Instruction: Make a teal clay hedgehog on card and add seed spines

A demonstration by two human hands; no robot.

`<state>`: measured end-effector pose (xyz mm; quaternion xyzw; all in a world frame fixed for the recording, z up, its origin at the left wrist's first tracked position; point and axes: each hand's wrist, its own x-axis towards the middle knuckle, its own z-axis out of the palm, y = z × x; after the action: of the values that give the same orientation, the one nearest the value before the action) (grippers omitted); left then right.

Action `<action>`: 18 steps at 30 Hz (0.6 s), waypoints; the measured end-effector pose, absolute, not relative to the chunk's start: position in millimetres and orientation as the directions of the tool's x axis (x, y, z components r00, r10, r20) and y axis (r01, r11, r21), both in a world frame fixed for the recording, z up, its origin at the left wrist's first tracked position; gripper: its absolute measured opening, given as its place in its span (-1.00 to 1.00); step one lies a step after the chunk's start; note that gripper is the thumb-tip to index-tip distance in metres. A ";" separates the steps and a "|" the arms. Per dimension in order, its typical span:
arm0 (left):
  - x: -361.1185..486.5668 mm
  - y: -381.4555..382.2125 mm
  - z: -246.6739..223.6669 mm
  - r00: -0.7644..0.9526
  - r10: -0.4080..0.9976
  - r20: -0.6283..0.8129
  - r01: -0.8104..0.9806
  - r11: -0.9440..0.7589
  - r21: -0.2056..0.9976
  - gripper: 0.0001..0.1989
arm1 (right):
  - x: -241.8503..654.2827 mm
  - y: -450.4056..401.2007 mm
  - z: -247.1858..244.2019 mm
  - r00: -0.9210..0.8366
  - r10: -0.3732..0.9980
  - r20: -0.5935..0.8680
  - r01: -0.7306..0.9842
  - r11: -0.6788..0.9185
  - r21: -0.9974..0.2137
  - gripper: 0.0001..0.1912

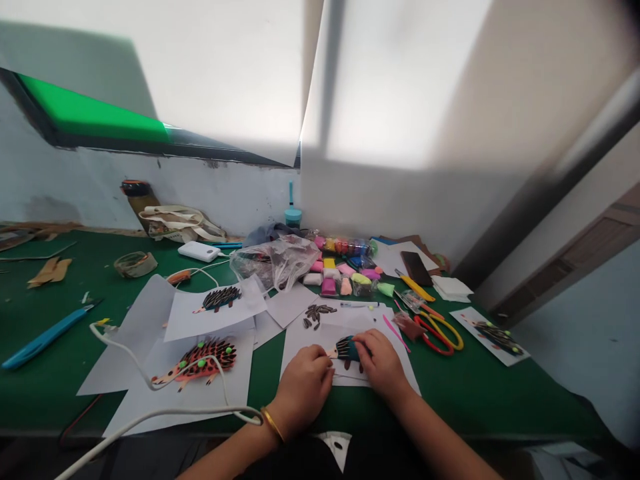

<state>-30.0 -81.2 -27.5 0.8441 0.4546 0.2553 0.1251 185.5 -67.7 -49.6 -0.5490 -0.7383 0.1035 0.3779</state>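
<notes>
A teal clay hedgehog (345, 348) with dark striped seeds for spines lies on white paper (295, 340) in front of me. My left hand (306, 381) rests by its pale snout, fingers curled in, and whatever they hold is hidden. On the other side, my right hand (381, 363) bends over the hedgehog's back end with thumb and fingers pinched together at the body. Anything between those fingertips is too small to make out. Just beyond the hedgehog, a loose heap of sunflower seeds (319, 313) sits on the same paper.
Left are a red clay hedgehog (213, 360), another hedgehog sheet (190, 323), a white cable (135, 427) and a blue cutter (45, 339). Behind lie clay packets (329, 287) and a plastic bag (277, 260). Right are scissors (443, 333), a phone (416, 269) and another hedgehog card (500, 357).
</notes>
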 end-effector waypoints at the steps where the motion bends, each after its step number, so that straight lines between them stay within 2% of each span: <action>1: -30.2 -75.6 -23.2 0.439 0.847 0.299 0.721 -0.531 0.446 -0.89 | 186.6 -67.6 -49.1 -0.085 0.889 0.449 0.716 0.368 -0.594 -0.78; 3: -29.4 -60.7 -13.5 0.410 0.872 0.269 0.788 -0.486 0.376 -0.90 | 188.6 -67.3 -48.6 -0.045 0.891 0.451 0.687 0.355 -0.634 -0.76; 5: -26.9 -42.6 -5.8 0.369 0.896 0.246 0.878 -0.423 0.225 -0.89 | 189.8 -66.9 -48.5 -0.024 0.894 0.447 0.669 0.346 -0.658 -0.75; 7: -23.1 -24.8 -3.3 0.330 0.912 0.242 0.906 -0.378 0.189 -0.86 | 190.2 -66.8 -48.5 -0.019 0.897 0.442 0.659 0.343 -0.669 -0.75; 12: -16.7 2.3 -14.5 0.329 0.926 0.185 0.916 -0.360 0.175 -0.87 | 190.2 -66.9 -47.5 -0.009 0.896 0.444 0.651 0.342 -0.678 -0.76; 18: -23.3 1.0 -8.8 0.313 0.929 0.198 0.898 -0.357 0.257 -0.84 | 190.4 -65.6 -48.9 0.012 0.897 0.442 0.637 0.334 -0.695 -0.77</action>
<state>-23.3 1.0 -8.8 0.8088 0.5647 0.1569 0.0493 190.4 -65.6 -48.9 -0.5581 -0.6873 0.1471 0.4411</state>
